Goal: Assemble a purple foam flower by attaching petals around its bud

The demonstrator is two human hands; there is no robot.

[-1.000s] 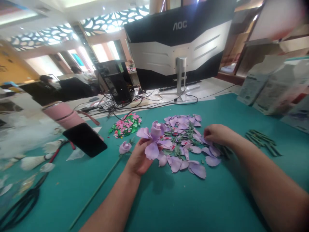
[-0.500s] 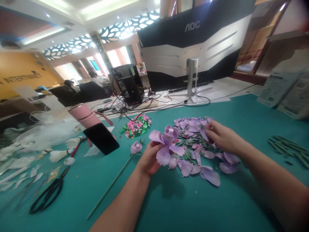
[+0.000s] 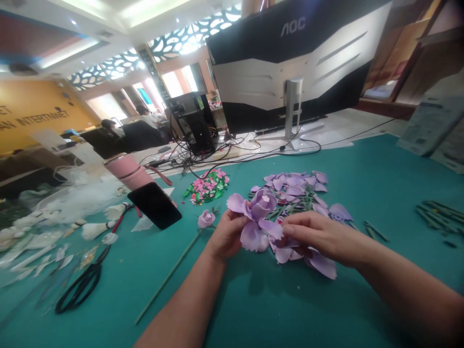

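A purple artificial flower (image 3: 261,205) with spread petals around a cupped centre is pinched in my left hand (image 3: 229,236). My right hand (image 3: 321,237) is closed beside it, its thumb and fingertips at the tip of the flower's lower right petal (image 3: 271,228). Whether they also pinch a separate piece is hidden. Behind and under both hands lies a heap of loose purple petals (image 3: 295,182) mixed with green stem pieces (image 3: 295,205). Left of my left hand, a single purple bud (image 3: 206,219) on a long green stem (image 3: 168,275) lies on the green mat (image 3: 253,314).
Black-handled scissors (image 3: 79,289) and white shuttlecocks (image 3: 97,230) lie left. A phone (image 3: 155,205) leans against a pink bottle (image 3: 126,171). Small pink flowers (image 3: 207,186) lie farther back, before a monitor (image 3: 297,72) and cables. Green sticks (image 3: 437,215) are at right.
My right hand has come from the back of the petal heap, down and left to the flower. My left hand still holds the flower, slightly turned. The view has shifted a little.
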